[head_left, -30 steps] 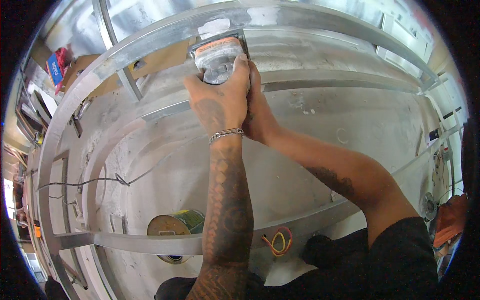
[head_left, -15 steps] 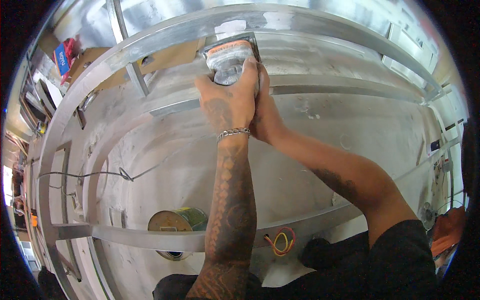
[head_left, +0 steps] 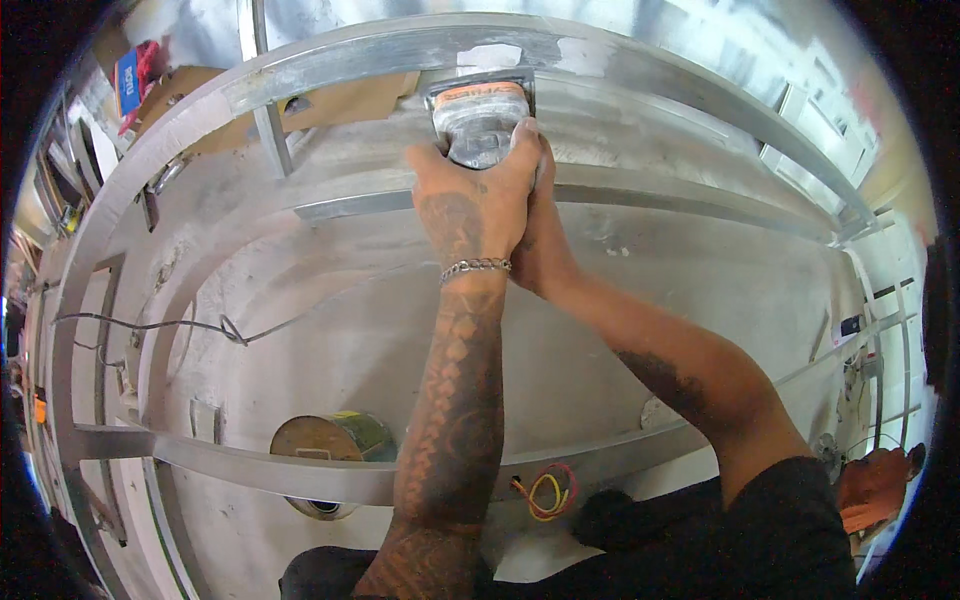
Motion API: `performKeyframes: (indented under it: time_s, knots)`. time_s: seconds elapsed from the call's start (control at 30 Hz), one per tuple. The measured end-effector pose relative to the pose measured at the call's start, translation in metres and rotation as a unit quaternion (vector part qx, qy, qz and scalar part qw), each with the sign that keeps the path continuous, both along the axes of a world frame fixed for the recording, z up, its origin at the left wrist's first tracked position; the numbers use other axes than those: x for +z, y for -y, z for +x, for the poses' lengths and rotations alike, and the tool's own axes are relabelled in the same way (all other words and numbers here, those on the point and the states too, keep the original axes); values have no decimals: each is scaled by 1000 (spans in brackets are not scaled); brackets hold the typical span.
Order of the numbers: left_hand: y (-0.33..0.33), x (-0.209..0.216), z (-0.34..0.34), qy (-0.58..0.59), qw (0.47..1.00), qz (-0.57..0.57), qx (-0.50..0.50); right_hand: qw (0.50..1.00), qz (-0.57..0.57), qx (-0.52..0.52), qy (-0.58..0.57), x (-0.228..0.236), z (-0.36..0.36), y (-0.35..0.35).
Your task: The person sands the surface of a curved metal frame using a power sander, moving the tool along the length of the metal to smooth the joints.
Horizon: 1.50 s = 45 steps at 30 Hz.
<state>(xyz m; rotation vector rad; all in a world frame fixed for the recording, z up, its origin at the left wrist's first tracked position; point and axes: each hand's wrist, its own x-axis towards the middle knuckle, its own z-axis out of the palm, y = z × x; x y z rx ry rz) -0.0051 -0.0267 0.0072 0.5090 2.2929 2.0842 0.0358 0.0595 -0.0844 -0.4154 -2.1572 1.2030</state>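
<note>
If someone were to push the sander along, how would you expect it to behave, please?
The sander would probably stay stiff, as its body looks like a hard, blocky shell. It may be slightly slippery where pale dust seems to coat it. It seems unlikely to roll, given its flat, square-cornered plate.

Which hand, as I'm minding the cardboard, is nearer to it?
Left: the left hand grips the sander, to the cardboard's lower right in view; the right hand is farther right, partly behind the left.
</note>
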Motion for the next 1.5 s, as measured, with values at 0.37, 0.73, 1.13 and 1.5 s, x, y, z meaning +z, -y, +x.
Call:
performKeyframes:
  time_s: [0.37, 0.73, 1.13, 1.5]
  knots:
    - [4, -1, 7, 0, 1000, -1, -9, 998, 58, 22, -28, 1, 14, 3]
    - [-7, -3, 11, -53, 997, 20, -43, 965, -226, 100, -89, 24, 30, 15]
    - [-14, 6, 14, -66, 996, 18, -48, 995, 86, -11, -49, 18, 34, 8]
    - [-15, -9, 11, -87, 996, 5, -14, 980, 176, -69, -69, 14, 32, 20]
